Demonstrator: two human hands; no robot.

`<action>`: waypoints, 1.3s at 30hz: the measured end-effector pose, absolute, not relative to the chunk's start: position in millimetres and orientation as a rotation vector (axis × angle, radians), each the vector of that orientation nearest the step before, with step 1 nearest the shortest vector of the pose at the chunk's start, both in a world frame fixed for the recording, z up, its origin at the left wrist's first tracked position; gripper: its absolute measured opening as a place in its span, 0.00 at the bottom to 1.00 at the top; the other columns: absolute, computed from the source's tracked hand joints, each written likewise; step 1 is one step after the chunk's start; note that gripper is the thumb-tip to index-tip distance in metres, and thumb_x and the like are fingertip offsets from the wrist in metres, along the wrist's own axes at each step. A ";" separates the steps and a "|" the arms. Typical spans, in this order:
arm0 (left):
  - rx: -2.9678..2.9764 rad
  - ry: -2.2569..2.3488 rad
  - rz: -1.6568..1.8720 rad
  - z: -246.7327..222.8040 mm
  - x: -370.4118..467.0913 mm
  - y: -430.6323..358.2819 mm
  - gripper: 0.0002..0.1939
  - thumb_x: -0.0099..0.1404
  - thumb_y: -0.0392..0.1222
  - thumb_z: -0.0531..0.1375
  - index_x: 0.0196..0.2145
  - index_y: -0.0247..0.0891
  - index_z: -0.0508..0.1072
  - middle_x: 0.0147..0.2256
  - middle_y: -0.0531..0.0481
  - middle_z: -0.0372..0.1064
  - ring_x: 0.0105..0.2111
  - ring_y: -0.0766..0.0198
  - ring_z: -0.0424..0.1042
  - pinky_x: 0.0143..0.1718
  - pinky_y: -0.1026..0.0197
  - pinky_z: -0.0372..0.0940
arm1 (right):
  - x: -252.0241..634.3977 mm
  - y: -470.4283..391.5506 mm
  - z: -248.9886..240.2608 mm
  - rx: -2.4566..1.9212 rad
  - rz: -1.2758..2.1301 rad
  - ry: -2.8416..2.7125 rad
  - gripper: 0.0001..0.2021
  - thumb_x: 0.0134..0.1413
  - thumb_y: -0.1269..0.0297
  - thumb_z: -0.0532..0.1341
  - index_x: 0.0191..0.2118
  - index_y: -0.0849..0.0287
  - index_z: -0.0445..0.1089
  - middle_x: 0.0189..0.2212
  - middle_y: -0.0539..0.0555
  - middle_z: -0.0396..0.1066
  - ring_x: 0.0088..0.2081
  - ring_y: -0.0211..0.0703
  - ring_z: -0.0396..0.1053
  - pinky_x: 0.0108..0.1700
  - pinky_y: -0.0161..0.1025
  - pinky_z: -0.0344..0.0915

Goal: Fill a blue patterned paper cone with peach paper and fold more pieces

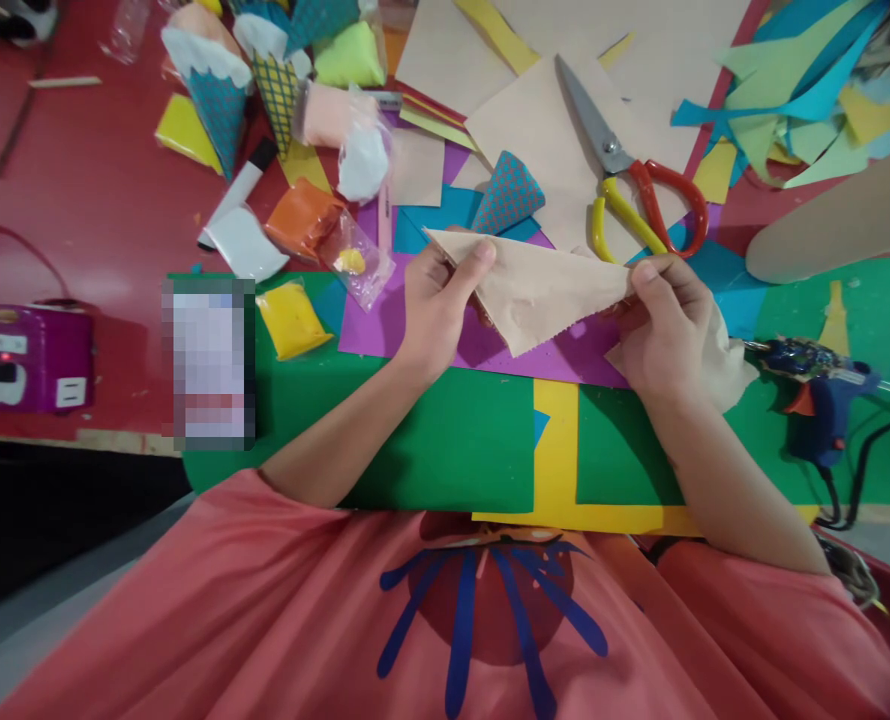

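A thin beige paper (546,285) is stretching between the left hand (441,305) and the right hand (666,325), tapering toward the right. Its upper edge is running nearly straight, sloping slightly down to the right; its lower edge is showing small zigzag teeth and climbing from a low corner. The surface is creasing softly, the left end slanting to a sharp point. More crumpled beige paper (730,375) is bunching beside the right hand, possibly belonging to the same piece.

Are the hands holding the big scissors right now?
No, the scissors lie on flat sheets, while the left hand and right hand hold crinkled tan paper.
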State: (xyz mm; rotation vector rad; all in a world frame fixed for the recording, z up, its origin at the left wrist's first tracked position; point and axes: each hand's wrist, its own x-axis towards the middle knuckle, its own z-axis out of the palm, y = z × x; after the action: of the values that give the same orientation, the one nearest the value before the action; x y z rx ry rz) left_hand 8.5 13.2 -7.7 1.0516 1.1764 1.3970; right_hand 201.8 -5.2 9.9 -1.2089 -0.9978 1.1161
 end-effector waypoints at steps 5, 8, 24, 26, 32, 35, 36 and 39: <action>1.031 1.187 1.318 -3.1 10.6 11.8 0.20 0.60 0.61 0.62 0.30 0.40 0.68 0.21 0.57 0.62 0.20 0.73 0.65 0.19 0.68 0.60 | 195.9 -6.9 12.4 -0.979 1.449 -0.962 0.21 0.45 0.42 0.67 0.42 0.47 0.68 0.40 0.50 0.73 0.47 0.46 0.71 0.51 0.44 0.68; 0.984 1.098 1.261 0.1 12.7 9.8 0.22 0.56 0.63 0.64 0.30 0.40 0.67 0.20 0.59 0.63 0.16 0.75 0.61 0.15 0.68 0.59 | 190.7 -11.4 8.7 -1.058 1.554 -1.076 0.32 0.36 0.34 0.67 0.46 0.47 0.68 0.47 0.53 0.72 0.53 0.52 0.70 0.53 0.47 0.69; 1.057 0.979 1.072 6.8 10.2 5.2 0.21 0.57 0.58 0.65 0.28 0.37 0.67 0.21 0.56 0.69 0.17 0.71 0.69 0.17 0.68 0.65 | 190.8 -13.7 -5.1 -1.178 1.398 -1.063 0.16 0.49 0.47 0.67 0.37 0.52 0.74 0.34 0.53 0.76 0.48 0.53 0.74 0.47 0.48 0.74; 1.055 0.959 1.083 6.5 9.6 5.8 0.20 0.56 0.58 0.65 0.27 0.37 0.67 0.20 0.57 0.69 0.17 0.71 0.69 0.17 0.68 0.65 | 192.2 -14.2 -8.7 -1.156 1.406 -1.079 0.15 0.50 0.48 0.66 0.37 0.52 0.74 0.34 0.53 0.77 0.48 0.52 0.74 0.46 0.47 0.74; 1.052 0.938 1.090 2.9 8.0 7.4 0.21 0.54 0.57 0.68 0.26 0.37 0.68 0.19 0.59 0.68 0.15 0.73 0.67 0.15 0.70 0.64 | 192.3 -14.5 -10.2 -1.204 1.405 -1.031 0.17 0.47 0.45 0.67 0.35 0.53 0.74 0.35 0.51 0.78 0.47 0.51 0.75 0.44 0.44 0.75; 1.108 0.932 1.052 3.7 7.3 7.7 0.20 0.53 0.55 0.69 0.25 0.37 0.68 0.18 0.58 0.68 0.14 0.74 0.65 0.14 0.71 0.61 | 191.5 -12.3 -5.4 -1.240 1.320 -0.971 0.18 0.46 0.44 0.67 0.36 0.52 0.74 0.37 0.50 0.78 0.47 0.50 0.75 0.44 0.44 0.76; 1.118 0.900 1.035 4.6 6.8 8.3 0.20 0.53 0.56 0.69 0.24 0.37 0.69 0.18 0.57 0.68 0.14 0.74 0.66 0.14 0.71 0.61 | 191.7 -11.3 -3.8 -1.256 1.285 -0.955 0.19 0.46 0.43 0.67 0.37 0.52 0.73 0.38 0.50 0.78 0.47 0.50 0.75 0.44 0.45 0.76; 1.031 0.753 0.966 6.4 3.5 12.6 0.27 0.56 0.68 0.61 0.23 0.38 0.70 0.18 0.54 0.68 0.15 0.70 0.67 0.14 0.68 0.62 | 193.6 -8.6 0.4 -1.299 1.264 -0.951 0.18 0.48 0.43 0.65 0.35 0.52 0.72 0.34 0.49 0.77 0.45 0.49 0.76 0.44 0.44 0.75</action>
State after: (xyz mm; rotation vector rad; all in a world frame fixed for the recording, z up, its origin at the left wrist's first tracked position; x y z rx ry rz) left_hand 3.5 12.6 6.4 1.0313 0.7535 0.9665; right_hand 193.6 -8.6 0.4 -1.2991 -0.9515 1.2641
